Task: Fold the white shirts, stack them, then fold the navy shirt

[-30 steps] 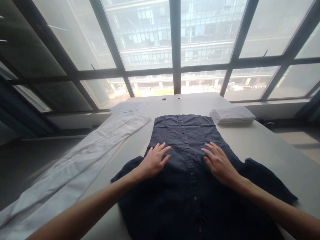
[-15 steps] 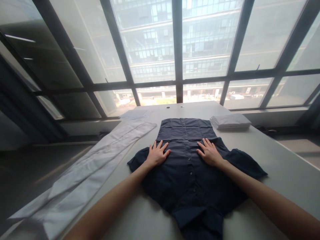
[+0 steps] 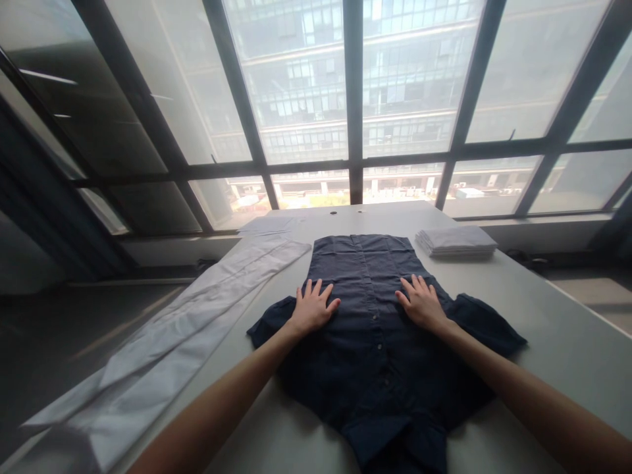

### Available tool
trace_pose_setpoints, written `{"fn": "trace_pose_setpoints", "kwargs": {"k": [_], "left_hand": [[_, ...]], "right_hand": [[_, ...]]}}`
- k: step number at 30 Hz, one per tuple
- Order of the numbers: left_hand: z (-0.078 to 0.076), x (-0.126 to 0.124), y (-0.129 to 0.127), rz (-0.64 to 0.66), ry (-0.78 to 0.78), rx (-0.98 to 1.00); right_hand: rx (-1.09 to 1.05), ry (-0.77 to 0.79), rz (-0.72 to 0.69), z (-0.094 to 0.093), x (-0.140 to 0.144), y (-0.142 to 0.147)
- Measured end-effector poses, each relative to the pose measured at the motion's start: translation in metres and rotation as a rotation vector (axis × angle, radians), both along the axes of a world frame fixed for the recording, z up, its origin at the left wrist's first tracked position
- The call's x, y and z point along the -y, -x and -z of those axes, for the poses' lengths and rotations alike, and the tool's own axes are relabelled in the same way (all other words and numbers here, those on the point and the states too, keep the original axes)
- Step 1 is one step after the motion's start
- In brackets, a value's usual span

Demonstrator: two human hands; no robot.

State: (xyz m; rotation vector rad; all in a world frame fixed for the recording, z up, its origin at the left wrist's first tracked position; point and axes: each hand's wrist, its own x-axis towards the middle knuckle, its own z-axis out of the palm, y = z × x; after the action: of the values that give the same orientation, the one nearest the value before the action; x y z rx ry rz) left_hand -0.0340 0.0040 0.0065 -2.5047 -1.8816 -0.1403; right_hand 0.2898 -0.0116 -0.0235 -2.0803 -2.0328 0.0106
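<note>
A dark navy short-sleeved button shirt (image 3: 375, 342) lies flat, front up, on a light grey table (image 3: 543, 329), its collar toward me. My left hand (image 3: 313, 307) rests palm down on the shirt's left side, fingers spread. On the shirt's right side, my right hand (image 3: 421, 303) also presses flat with fingers apart. The button placket runs between the two hands. Neither hand holds anything.
A long white cloth (image 3: 187, 329) stretches along the table's left edge and hangs off it. A stack of folded white cloths (image 3: 457, 240) sits at the far right. More white fabric (image 3: 269, 225) lies at the far left. Large windows stand behind the table.
The view pulled back a second ago, so the whole shirt shows. In the last half second both hands slid slightly toward me on the shirt and stayed flat.
</note>
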Motion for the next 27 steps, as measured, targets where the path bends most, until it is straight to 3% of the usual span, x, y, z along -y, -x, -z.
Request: {"fn": "trace_pose_setpoints", "kwargs": {"k": [3, 7, 12, 19, 23, 27], "left_hand": [[-0.001, -0.005, -0.019, 0.096, -0.015, 0.059], [0.009, -0.003, -0.033, 0.213, 0.006, 0.072], [0.016, -0.003, -0.031, 0.226, 0.038, 0.063], [0.008, 0.0, -0.031, 0.244, 0.025, 0.094], [0.001, 0.009, -0.03, 0.296, -0.08, 0.118], [0.002, 0.014, -0.028, 0.298, -0.005, 0.09]], "right_hand": [[-0.029, 0.0, -0.057, -0.004, -0.008, 0.002], [-0.039, 0.051, -0.109, 0.003, -0.01, 0.003], [-0.031, 0.056, -0.106, 0.007, -0.01, 0.0], [-0.063, -0.122, -0.012, 0.004, -0.006, -0.015], [-0.046, -0.046, -0.021, 0.01, -0.004, -0.021], [-0.029, 0.043, -0.051, 0.012, -0.004, -0.02]]}}
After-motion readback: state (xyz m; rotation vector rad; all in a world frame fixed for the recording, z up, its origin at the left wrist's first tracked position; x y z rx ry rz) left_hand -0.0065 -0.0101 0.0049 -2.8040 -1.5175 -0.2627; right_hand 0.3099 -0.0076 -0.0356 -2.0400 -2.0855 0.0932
